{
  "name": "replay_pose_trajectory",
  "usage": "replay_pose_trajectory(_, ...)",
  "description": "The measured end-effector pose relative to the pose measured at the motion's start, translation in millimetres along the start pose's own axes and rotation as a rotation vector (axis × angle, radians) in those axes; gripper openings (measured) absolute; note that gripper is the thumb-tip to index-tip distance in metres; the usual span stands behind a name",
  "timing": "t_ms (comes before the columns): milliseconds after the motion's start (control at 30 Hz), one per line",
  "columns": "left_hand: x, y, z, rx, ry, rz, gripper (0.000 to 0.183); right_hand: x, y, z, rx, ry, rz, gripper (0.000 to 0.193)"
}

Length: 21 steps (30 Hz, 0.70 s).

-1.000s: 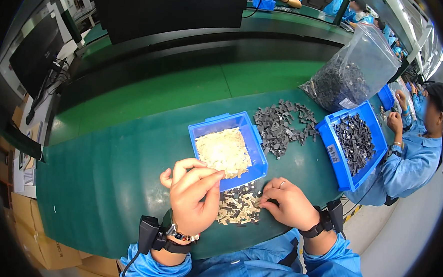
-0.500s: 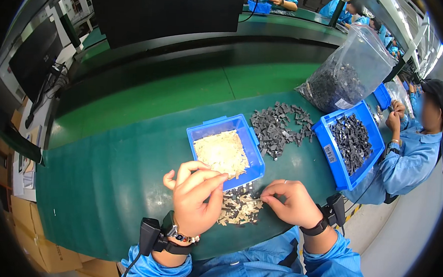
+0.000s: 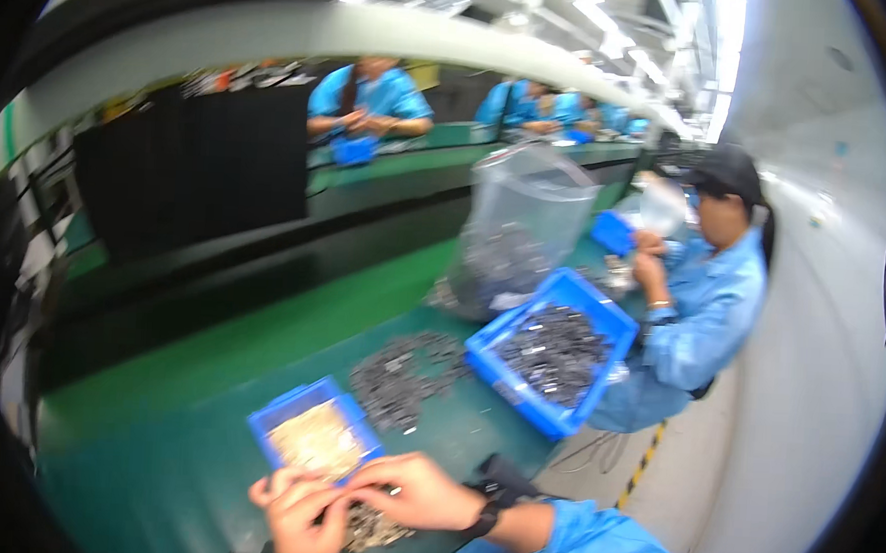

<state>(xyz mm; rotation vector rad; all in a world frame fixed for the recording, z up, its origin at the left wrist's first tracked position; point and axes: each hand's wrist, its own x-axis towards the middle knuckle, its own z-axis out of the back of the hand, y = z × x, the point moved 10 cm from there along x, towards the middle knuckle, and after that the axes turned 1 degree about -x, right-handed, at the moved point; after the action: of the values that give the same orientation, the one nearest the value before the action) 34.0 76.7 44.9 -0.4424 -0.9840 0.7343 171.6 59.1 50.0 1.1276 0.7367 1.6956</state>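
Observation:
My left hand [image 3: 300,517] and my right hand [image 3: 420,491] meet at the fingertips by the near side of a small blue bin [image 3: 266,438]. Both are closed in a pinch; anything between the fingertips is too small and blurred to name. A small dark spot shows by the right fingers. Pale, cream-coloured small pieces [image 3: 316,438] fill part of the bin. Below my hands is a mixed heap of cream and dark pieces [image 3: 375,529], partly hidden by them. Past the bin, small dark grey pieces [image 3: 403,375] lie spread on the green table mat [image 3: 173,463].
A larger blue bin [image 3: 483,364] of dark pieces stands to the right, beside a clear plastic bag [image 3: 510,240] of dark pieces. At the right a co-worker [image 3: 708,290] in blue handles something. Other people [image 3: 372,103] work across the bench. A dark panel [image 3: 193,173] stands at the far left.
The view has swung right and upward, blurring the picture. My hands, apart before, have come together, with the right hand now beside the left near the small bin.

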Motion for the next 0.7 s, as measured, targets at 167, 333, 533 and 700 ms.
replay_pose_trajectory(167, 11, -13, 8, 0.108, 0.045, 0.005, 0.004, 7, -2, -6, -0.006, -0.023, 0.027, 0.012)
replay_pose_trajectory(333, 14, -9, 1, 0.160, 0.054, -0.001, 0.005, 10, -1, -5, -0.086, -0.032, 0.032, 0.012)
replay_pose_trajectory(533, 12, -7, 0, 0.154, 0.040, -0.031, 0.005, 12, 15, -2, -0.198, -0.108, 0.149, 0.014)
replay_pose_trajectory(700, 10, -10, -4, 0.220, 0.033, -0.069, 0.004, 14, 7, -9, -0.286, -0.043, 0.143, 0.015)
